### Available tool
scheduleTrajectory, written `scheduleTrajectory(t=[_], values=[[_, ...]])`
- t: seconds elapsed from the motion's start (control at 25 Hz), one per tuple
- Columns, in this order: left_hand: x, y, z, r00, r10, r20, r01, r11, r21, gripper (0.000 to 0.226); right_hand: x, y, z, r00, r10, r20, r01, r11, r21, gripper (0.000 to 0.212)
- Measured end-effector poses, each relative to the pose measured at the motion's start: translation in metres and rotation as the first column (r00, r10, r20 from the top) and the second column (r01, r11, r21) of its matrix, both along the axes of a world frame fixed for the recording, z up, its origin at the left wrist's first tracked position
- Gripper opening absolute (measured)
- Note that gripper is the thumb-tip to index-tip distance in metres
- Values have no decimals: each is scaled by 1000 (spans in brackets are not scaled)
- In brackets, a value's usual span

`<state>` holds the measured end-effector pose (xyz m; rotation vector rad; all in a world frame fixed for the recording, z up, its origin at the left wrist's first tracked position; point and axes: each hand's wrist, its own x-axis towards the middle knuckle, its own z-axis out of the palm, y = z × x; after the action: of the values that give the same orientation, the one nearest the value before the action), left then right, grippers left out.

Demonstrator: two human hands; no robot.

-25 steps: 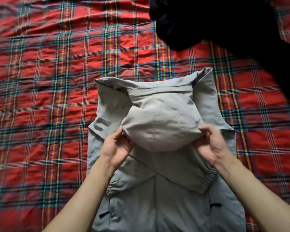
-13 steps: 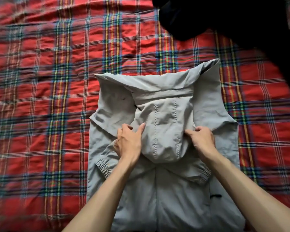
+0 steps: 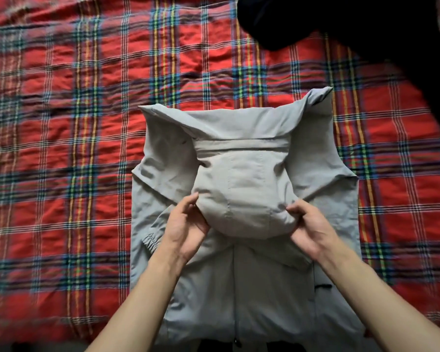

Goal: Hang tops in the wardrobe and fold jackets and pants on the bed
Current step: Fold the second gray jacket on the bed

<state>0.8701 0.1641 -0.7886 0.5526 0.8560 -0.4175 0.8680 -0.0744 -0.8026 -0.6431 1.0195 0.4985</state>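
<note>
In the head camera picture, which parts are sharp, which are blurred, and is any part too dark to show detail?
Head view: the grey jacket, the left hand and the right hand gripping its hood are fairly sharp; the plaid bedspread smears toward the left and right edges; the dark garment at top right shows no detail, only black.

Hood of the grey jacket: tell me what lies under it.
Under the hood lie folded sleeves, atop the jacket front; one cuff sticks out. The left hand and right hand hold its edges. The sleeves' crossing is covered.
</note>
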Motion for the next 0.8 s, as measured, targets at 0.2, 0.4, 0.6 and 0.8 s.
scheduleTrajectory(t=[0.2,0.4,0.6,0.8], values=[[-27,-6,-20,903,-395,-171,429,805,410,32,-19,8,-8,976,218,14,-203,930,-306,10],[-30,-3,-17,917,-384,-105,397,859,322,42,-24,5,5,969,246,-3,-236,927,-293,23],[-51,10,-22,750,-635,-187,658,686,309,32,-43,-2,0,911,407,-69,-404,846,-347,15],[-50,17,-23,643,-727,-241,743,516,427,27,-50,-4,-10,739,646,-189,-656,628,-420,24]])
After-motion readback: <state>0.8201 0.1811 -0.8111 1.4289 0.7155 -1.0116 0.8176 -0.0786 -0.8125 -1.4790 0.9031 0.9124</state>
